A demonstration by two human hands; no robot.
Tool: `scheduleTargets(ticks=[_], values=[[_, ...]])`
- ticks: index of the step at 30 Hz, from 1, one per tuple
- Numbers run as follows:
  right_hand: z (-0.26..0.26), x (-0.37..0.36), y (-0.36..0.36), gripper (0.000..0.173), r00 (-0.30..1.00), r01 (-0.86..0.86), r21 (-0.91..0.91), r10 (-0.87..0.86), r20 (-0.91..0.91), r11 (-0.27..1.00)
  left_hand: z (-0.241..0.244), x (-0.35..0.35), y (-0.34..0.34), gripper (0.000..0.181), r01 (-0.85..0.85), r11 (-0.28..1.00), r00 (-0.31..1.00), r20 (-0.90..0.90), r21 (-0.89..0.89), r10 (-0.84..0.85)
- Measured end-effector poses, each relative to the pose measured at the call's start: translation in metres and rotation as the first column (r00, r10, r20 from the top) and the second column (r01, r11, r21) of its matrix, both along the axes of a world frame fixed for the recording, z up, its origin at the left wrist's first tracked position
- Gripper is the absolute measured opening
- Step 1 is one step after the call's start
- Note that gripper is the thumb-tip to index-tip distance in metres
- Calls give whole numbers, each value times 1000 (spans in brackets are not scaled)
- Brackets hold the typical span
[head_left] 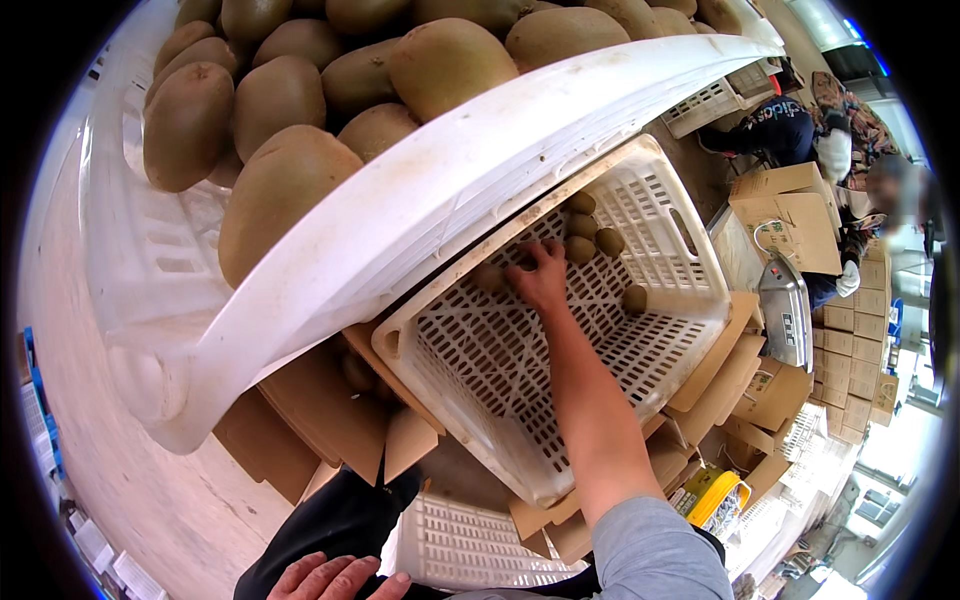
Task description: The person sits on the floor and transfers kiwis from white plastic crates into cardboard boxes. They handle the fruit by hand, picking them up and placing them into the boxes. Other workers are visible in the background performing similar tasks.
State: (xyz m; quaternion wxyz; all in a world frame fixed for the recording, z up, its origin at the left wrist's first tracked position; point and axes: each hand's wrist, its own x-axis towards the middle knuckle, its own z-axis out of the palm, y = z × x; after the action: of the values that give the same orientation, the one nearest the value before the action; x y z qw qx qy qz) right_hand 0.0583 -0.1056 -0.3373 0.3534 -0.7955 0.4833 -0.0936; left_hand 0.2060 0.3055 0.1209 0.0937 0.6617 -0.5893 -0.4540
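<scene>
My right hand (pixel 541 276) reaches down into a white slatted plastic crate (pixel 480 375). Its fingers and thumb curl around a kiwifruit (pixel 527 259), mostly hidden by the hand. Just left of the thumb lies another kiwifruit (pixel 489 277). Several more kiwifruit (pixel 580 249) cluster beyond my fingers at the crate's far end, and a single kiwifruit (pixel 634 299) lies apart by the right wall. My left hand (pixel 337 577) rests near my dark-trousered leg at the bottom edge, holding nothing, its fingers slightly apart.
A white crate (pixel 480 172) heaped with kiwifruit looms above the slatted one. Open cardboard boxes (pixel 330 405) flank the crate. At right are a metal scale (pixel 785 315), a yellow bucket (pixel 712 499) and stacked cartons (pixel 847 352). Co-workers (pixel 780 131) sit beyond.
</scene>
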Motion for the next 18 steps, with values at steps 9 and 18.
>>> scheduleTargets(ticks=[9,18], values=[[12,21,126,88,962,-265,-28,263,-72,964,9,-3,10,69,12,999,1000,5,-38,-12],[19,33,168,85,956,-287,-106,276,-103,952,10,-14,32,67,34,990,998,49,-134,-27]])
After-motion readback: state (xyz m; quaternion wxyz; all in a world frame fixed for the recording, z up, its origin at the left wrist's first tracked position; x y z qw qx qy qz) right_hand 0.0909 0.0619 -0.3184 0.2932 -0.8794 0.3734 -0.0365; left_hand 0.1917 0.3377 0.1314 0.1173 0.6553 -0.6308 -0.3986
